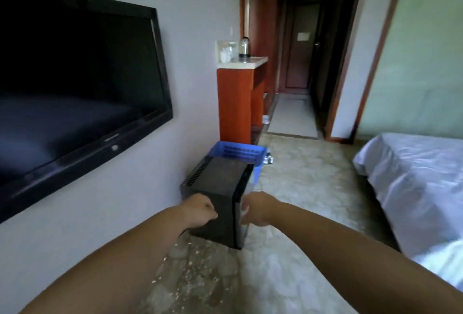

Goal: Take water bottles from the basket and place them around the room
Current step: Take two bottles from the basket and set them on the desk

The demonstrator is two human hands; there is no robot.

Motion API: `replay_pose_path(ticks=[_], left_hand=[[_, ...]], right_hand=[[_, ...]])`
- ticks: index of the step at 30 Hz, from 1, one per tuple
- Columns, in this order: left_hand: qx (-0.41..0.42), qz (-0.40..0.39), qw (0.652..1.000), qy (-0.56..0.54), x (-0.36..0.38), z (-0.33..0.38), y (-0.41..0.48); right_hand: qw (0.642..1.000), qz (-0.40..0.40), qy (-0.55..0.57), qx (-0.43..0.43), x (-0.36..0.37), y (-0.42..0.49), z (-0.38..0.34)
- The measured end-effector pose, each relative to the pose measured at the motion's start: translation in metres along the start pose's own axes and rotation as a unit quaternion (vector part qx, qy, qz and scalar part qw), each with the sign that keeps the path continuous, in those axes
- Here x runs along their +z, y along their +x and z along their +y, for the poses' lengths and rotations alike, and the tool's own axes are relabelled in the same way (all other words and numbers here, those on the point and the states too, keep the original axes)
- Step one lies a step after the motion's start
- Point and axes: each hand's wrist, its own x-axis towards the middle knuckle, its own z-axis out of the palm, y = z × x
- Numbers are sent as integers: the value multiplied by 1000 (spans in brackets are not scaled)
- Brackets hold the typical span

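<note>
While the view sweeps along the left wall, the big things come first: a dark television [75, 83] hangs on the wall at the left, a white-sheeted bed [413, 188] fills the right side, and an orange cabinet [238, 103] stands farther down the wall with a kettle [244, 47] on its pale top. Nearer in, a black box-shaped unit [220, 188] sits on the floor against the wall, its long axis running away from us, and both arms reach toward its near end. Just behind it is the blue basket [238, 152], open side up, its long side lying across the view from left to right.

As for progress, it looks early or mid-way. One small clear object, likely a water bottle [267, 158], lies on the floor just right of the basket; blur hides which way it points. Whether any bottles remain inside the basket, I cannot tell.

The left hand [200, 209] is curled into a closed fist at the unit's near left edge, with nothing visible in it. The right hand [258, 209] hovers at the unit's near right corner, fingers turned away; I cannot tell whether it grips anything.
</note>
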Motion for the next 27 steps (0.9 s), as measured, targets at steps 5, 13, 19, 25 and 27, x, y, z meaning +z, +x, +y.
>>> replay_pose_path(ticks=[5,13,19,25,27], left_hand=[[47,-45,997,36,20,84,98],[50,-93,989,107,14,123,249],[61,-116,983,131,-29,148,394],[75,-102,983,135,-76,173,515],[87,-89,984,126,-85,183,549]], right_hand=[[996,22,43,77,-31,24,116],[990,19,72,118,-54,123,200],[991,14,49,122,-107,244,244],[993,33,40,109,-163,358,281],[993,35,50,103,-175,390,297]])
